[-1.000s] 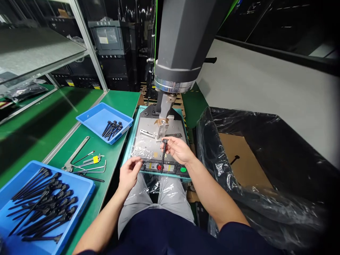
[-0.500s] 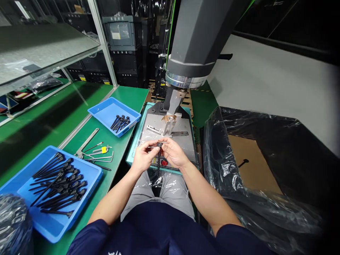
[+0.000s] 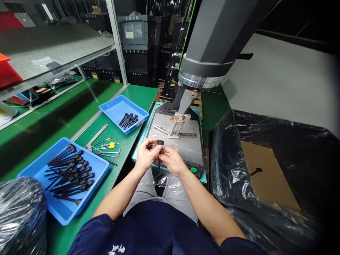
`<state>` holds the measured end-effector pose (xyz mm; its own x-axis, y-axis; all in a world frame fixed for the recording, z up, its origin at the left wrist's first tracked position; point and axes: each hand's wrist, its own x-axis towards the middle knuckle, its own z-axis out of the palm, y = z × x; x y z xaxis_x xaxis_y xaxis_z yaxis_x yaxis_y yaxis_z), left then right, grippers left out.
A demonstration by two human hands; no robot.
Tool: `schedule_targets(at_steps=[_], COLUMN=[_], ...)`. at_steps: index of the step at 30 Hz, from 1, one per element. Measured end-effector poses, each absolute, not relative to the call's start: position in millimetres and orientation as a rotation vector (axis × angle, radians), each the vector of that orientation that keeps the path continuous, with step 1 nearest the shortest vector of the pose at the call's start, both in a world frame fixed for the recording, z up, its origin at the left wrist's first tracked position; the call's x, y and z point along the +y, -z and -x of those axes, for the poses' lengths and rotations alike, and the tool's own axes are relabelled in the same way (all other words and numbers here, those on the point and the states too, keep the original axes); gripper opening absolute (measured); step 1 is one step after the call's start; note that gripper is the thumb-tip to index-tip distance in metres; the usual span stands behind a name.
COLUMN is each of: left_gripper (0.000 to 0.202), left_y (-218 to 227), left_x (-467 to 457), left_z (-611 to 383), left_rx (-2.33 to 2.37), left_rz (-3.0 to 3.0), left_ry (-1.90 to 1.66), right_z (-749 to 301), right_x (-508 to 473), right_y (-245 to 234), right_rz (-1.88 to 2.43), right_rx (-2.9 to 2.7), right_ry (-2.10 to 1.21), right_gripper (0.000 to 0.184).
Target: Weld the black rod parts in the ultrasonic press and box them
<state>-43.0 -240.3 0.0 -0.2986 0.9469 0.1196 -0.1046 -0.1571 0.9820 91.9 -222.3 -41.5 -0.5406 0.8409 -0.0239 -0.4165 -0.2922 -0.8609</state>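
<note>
Between my hands a slim black rod with a wide knobbed head [image 3: 160, 142] stands roughly upright, head up. My left hand [image 3: 145, 155] is closed, pinching it just below the head. Lower on the shaft, the fingertips of my right hand [image 3: 173, 161] press together around it. Fingers hide part of the shaft. Just beyond my hands is the grey plate of a machine [image 3: 190, 150], with a metal fixture [image 3: 176, 129] on it. A tapered metal horn [image 3: 187, 101] comes down to the fixture from above.
Similar black rods fill a blue tray [image 3: 102, 173] at left; several lie in a smaller blue tray [image 3: 113, 102]. A wrench [image 3: 98, 136] and hex keys [image 3: 113, 154] lie on the green table. At right stands a plastic-lined bin [image 3: 225, 156] with one black rod [image 3: 256, 171] on cardboard.
The view has turned a little left. My right hand has slid from the rod's head down onto its shaft, and the head now shows clear above my fingers. My left hand keeps its pinch.
</note>
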Motion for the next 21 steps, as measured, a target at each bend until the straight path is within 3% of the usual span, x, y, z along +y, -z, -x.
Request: schedule_targets(at_steps=[7, 15, 21], left_gripper=[0.046, 0.033, 0.035], left_y=[1.3, -1.5, -0.3], left_x=[-240.9, -241.7, -240.6], left_z=[36.5, 35.2, 33.5], left_rx=[1.175, 1.090, 1.087], left_rz=[-0.973, -1.028, -0.994], left_ry=[-1.473, -1.318, -1.273], right_z=[-91.5, -96.0, -99.0], right_x=[-224.4, -225.1, -222.9], right_y=[37.7, 32.6, 33.9], right_rz=[0.559, 0.505, 0.486], right_rx=[-1.080, -1.022, -1.018], right_ry=[-1.940, -2.013, -2.045], right_gripper=[0.026, 0.025, 0.025])
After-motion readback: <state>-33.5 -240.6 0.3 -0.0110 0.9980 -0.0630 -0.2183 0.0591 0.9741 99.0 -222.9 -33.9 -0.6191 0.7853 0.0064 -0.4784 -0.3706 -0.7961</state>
